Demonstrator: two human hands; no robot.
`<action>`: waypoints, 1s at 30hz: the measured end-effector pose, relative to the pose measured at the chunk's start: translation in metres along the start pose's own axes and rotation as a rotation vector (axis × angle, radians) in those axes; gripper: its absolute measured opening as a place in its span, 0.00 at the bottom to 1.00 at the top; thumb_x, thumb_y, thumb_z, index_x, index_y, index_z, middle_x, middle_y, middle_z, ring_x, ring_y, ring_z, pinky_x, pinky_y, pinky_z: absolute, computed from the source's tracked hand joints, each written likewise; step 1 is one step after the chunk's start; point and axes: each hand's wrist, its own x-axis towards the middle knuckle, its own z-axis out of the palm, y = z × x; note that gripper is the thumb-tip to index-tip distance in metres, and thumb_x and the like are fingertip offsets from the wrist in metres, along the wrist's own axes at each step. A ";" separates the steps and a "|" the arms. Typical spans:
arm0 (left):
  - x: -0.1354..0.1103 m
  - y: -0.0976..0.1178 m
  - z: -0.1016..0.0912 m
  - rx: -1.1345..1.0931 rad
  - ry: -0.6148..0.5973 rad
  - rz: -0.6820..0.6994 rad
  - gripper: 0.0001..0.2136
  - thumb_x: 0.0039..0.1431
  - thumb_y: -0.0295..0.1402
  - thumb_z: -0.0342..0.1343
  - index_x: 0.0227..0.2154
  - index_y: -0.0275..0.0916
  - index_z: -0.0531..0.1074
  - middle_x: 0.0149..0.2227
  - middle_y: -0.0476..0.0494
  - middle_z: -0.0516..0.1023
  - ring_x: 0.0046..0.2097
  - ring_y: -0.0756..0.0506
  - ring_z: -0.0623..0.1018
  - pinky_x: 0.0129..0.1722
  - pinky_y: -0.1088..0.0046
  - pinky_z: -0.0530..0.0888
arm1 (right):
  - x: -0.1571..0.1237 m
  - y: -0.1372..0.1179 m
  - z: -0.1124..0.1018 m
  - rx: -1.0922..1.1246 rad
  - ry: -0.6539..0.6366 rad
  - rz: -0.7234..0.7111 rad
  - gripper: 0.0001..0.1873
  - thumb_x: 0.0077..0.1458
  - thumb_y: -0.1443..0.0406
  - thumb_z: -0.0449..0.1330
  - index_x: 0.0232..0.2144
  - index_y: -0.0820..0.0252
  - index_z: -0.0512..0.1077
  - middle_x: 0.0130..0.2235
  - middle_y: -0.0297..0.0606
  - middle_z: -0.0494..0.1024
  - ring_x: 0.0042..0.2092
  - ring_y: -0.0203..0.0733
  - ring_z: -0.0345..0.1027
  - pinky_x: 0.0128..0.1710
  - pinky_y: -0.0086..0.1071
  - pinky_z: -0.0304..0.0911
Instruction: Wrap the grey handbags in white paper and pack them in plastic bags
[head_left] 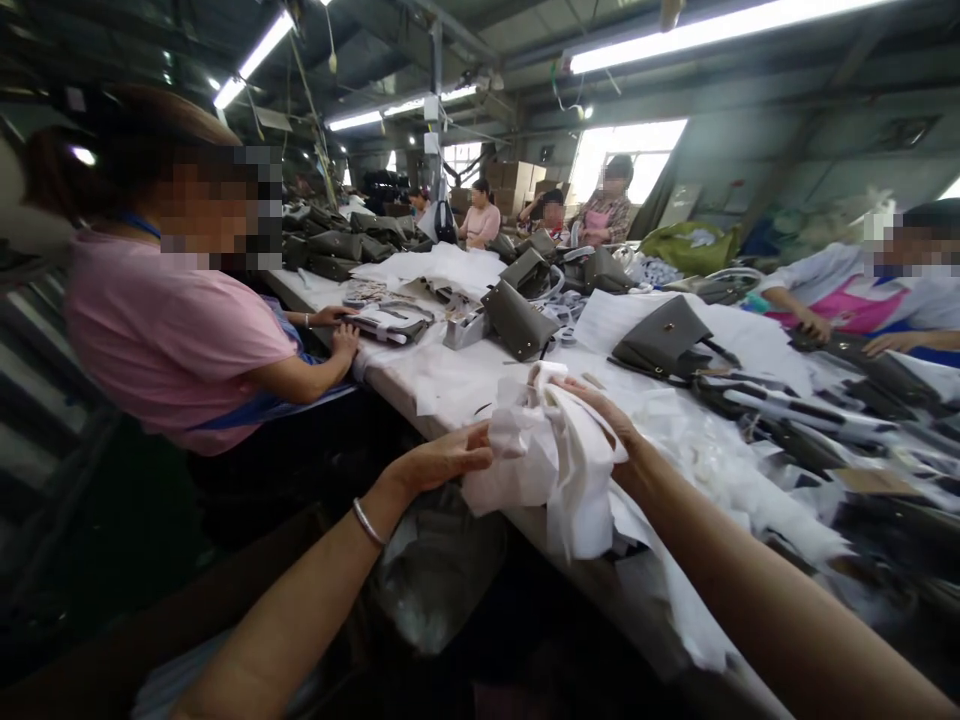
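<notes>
Over the near table edge, my left hand [452, 455] pinches the edge of a thin, translucent white sheet [517, 455] between thumb and fingers. My right hand [606, 418] grips a folded bundle of white wrapping paper [589, 490] from its right side. The bundle's loose layers hang down past the table edge. Part of my right fingers is hidden behind the paper. Beyond my hands, a dark grey handbag [520, 320] lies tilted on the white table [397, 385]. Another grey handbag [664, 335] with a flap rests farther right.
A co-worker in a pink shirt [180, 340] sits at left, hands on a flat bag piece [390, 322]. Crumpled white wrapping [720, 470] and more bags cover the right side. A clear plastic bag [439, 570] hangs below the table edge. Several other people work across the table.
</notes>
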 end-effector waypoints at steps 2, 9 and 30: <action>0.000 -0.010 0.009 0.055 0.002 -0.042 0.35 0.47 0.57 0.66 0.52 0.36 0.72 0.47 0.38 0.77 0.46 0.41 0.75 0.50 0.64 0.70 | 0.001 0.001 0.008 -0.015 0.046 -0.065 0.21 0.40 0.61 0.74 0.38 0.59 0.77 0.33 0.36 0.82 0.28 0.38 0.73 0.29 0.29 0.70; -0.020 -0.041 0.013 0.466 0.338 -0.219 0.31 0.50 0.54 0.63 0.51 0.37 0.72 0.43 0.39 0.79 0.44 0.39 0.78 0.40 0.65 0.74 | 0.000 0.009 0.027 -0.059 0.191 -0.329 0.22 0.37 0.57 0.76 0.35 0.58 0.78 0.31 0.33 0.80 0.29 0.36 0.70 0.28 0.29 0.67; 0.002 -0.011 0.031 -0.065 0.734 0.141 0.14 0.44 0.34 0.66 0.35 0.35 0.76 0.29 0.47 0.78 0.29 0.47 0.75 0.30 0.71 0.74 | -0.041 0.028 0.013 -1.169 -0.179 -0.988 0.17 0.64 0.65 0.53 0.34 0.45 0.81 0.54 0.37 0.76 0.62 0.50 0.60 0.60 0.52 0.58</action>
